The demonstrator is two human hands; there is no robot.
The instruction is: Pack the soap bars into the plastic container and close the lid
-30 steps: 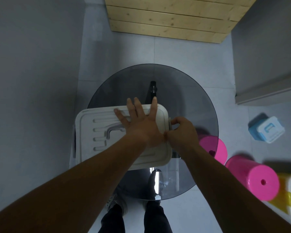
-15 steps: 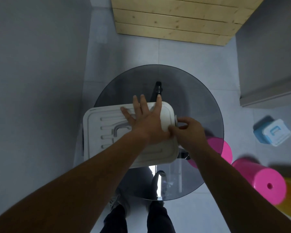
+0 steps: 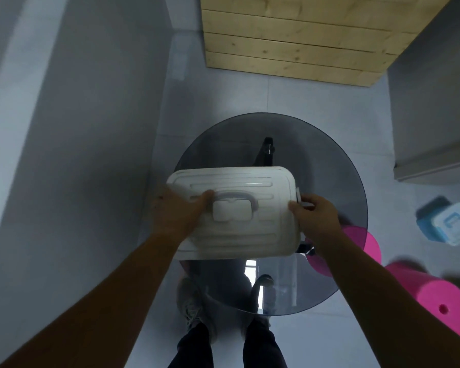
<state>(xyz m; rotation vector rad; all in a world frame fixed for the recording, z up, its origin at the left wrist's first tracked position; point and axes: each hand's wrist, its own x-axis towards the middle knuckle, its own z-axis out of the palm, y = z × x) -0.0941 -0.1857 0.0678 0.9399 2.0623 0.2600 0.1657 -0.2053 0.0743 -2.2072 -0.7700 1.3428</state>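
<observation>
Legs in dark trousers (image 3: 194, 349) stand at the bottom centre of the frame, partly behind the near edge of the round smoked-glass table (image 3: 329, 160). In the middle of the frame, the white rectangular plastic container (image 3: 237, 252) is on this table's left part, with its ribbed white lid (image 3: 231, 181) already on top. The left hand (image 3: 177, 211) grips the left end, with the thumb on the lid and the fingers curled over the edge. The right hand (image 3: 314, 216) grips the right end, fingers curled at the small white latch (image 3: 299, 197). No soap bars are visible, so I judge they are packed inside. What seems left is fastening the latches; whether they are locked I cannot tell. Farther right lie a pink plastic stool (image 3: 430, 301) and a blue box (image 3: 446, 224), and pale wooden planks (image 3: 290, 35) are at the top.
</observation>
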